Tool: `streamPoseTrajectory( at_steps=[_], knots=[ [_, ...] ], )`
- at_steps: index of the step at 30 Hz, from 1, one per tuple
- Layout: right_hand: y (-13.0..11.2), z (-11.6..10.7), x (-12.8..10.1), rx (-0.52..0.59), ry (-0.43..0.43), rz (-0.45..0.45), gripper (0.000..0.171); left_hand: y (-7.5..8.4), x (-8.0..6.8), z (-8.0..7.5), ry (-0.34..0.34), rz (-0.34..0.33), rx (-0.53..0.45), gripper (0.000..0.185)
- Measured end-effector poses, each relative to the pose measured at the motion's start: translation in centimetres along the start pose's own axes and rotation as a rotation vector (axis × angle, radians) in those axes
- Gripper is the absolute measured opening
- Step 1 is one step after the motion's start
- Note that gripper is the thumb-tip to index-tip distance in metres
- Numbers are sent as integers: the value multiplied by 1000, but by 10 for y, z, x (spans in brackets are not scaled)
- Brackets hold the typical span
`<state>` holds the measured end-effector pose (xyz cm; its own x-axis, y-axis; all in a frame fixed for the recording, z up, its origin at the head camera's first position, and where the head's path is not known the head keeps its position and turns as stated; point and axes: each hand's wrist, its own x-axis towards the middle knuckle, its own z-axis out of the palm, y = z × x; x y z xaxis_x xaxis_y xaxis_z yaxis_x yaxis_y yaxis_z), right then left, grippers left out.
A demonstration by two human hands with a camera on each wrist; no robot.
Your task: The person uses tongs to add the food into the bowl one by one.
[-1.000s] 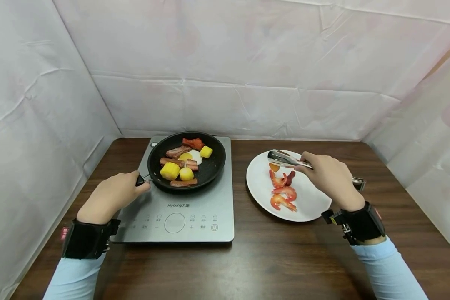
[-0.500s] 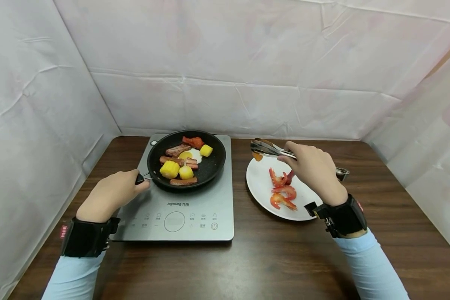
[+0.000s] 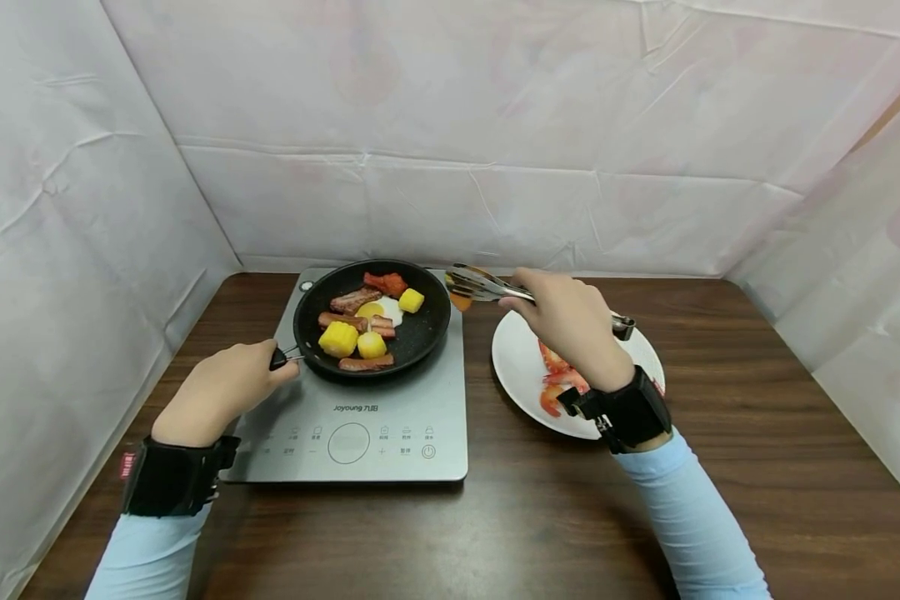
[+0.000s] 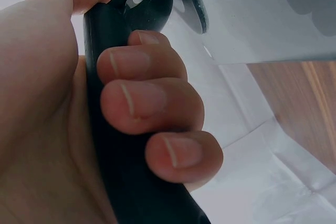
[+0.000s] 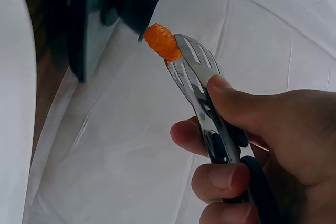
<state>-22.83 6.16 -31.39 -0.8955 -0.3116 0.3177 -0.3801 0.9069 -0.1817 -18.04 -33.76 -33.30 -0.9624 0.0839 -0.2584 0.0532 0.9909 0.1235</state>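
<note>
My left hand [image 3: 221,392] grips the black handle [image 4: 123,129] of a black frying pan [image 3: 427,329] that sits on a grey induction cooker [image 3: 390,433]. In the pan lie corn pieces [image 3: 339,339], sausages [image 3: 356,300] and a fried egg [image 3: 390,310]. My right hand [image 3: 566,321] holds metal tongs [image 3: 487,287], fingers curled round their arms [image 5: 210,129]. The tong tips pinch an orange food piece [image 3: 461,301] [image 5: 161,42] just off the pan's right rim, above the cooker's edge. Behind that hand a white plate [image 3: 513,354] holds red shrimp [image 3: 555,379].
White sheeting [image 3: 450,133] walls in the dark wooden table [image 3: 540,517] on the left, back and right. The cooker's control panel [image 3: 349,443] faces me at the front. Black wrist straps [image 3: 176,475] sit on both forearms.
My right hand has carried the tongs with the orange piece left, from over the plate to the pan's right rim. The left hand stays on the pan handle.
</note>
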Motion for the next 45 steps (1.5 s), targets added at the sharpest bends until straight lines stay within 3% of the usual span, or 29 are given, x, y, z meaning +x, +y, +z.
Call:
streamPoseTrajectory(
  at_steps=[26,35,45],
  knots=[
    [-57,41,41,10,22,-72,28,0,-2,0,13,0,28,67],
    [-64,60,43,-7,62,-117,27,2,-3,-2,15,6,10,66],
    [-65,62,42,-28,100,-137,28,2,0,-4,16,12,7,68]
  ],
)
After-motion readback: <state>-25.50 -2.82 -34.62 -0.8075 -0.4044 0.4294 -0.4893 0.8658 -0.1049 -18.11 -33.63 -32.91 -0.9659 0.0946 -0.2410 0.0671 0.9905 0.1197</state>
